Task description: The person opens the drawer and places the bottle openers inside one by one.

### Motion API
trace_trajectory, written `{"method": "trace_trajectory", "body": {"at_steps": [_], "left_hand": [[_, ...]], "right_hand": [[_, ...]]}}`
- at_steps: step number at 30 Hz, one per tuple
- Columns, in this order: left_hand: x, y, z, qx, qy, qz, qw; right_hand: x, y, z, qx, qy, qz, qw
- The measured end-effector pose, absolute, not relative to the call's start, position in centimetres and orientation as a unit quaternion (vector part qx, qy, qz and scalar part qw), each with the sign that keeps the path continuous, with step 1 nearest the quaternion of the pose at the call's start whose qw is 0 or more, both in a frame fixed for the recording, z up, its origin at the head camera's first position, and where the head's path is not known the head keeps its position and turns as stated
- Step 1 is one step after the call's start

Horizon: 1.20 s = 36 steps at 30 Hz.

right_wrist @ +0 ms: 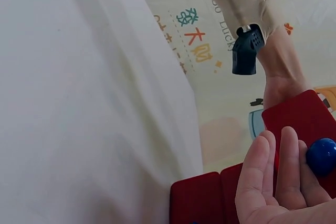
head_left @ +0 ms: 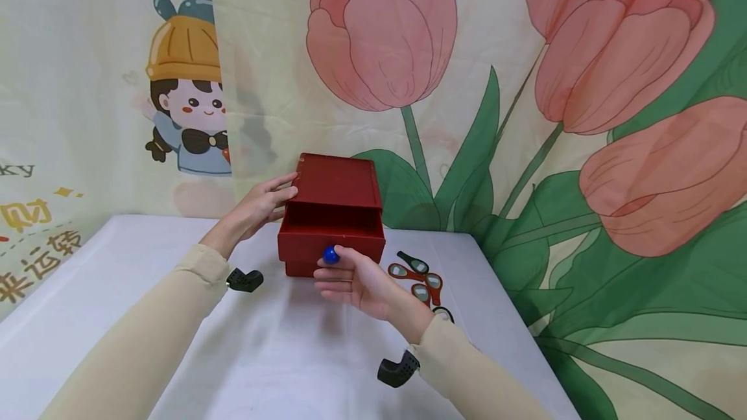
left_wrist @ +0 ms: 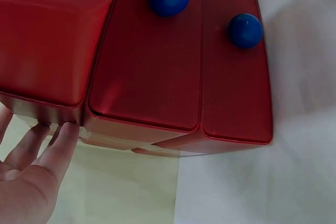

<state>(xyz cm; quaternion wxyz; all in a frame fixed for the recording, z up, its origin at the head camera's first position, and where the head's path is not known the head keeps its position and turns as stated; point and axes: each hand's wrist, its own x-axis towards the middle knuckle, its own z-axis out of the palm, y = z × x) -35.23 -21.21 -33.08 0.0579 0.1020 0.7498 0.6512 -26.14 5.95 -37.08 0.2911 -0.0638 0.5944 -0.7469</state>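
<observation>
A red box with drawers stands on the table. Its upper drawer is pulled partway out, showing a dark inside. The left hand rests extended fingers against the box's left side; in the left wrist view its fingertips touch that side near the top. At the drawer front, the right hand pinches the round blue knob between thumb and index finger, other fingers stretched out below. The lower drawer's blue knob shows in the left wrist view.
Right of the box lie several small red or black handled pieces with clear oval windows, partly behind the right wrist. The white tablecloth spreads in front. A curtain printed with tulips and a cartoon figure hangs close behind.
</observation>
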Motion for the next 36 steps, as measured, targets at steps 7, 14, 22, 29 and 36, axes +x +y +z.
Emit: {"method": "trace_trajectory", "body": {"at_steps": [7,14,22,29,36], "left_hand": [[-35.2,-21.3,-33.2,0.106,0.750,0.650,0.058],[-35.1,-21.2,-33.1,0.109,0.752,0.647,0.061],[-35.1,-21.3,-33.1,0.106,0.749,0.652,0.062],[-35.2,-21.4,-33.3,0.101,0.746,0.655,0.061],[-35.3,-21.4,-33.4,0.103,0.748,0.653,0.060]], "right_hand": [[-25.2,6.2,-37.3,-0.073,0.594,-0.743,0.298],[-24.6,6.5,-37.5,-0.071,0.599,-0.738,0.303],[-24.2,6.8,-37.5,-0.082,0.597,-0.734,0.314],[-23.9,6.8,-37.6,-0.088,0.593,-0.734,0.319],[-23.9,6.9,-37.8,-0.098,0.593,-0.728,0.329]]}}
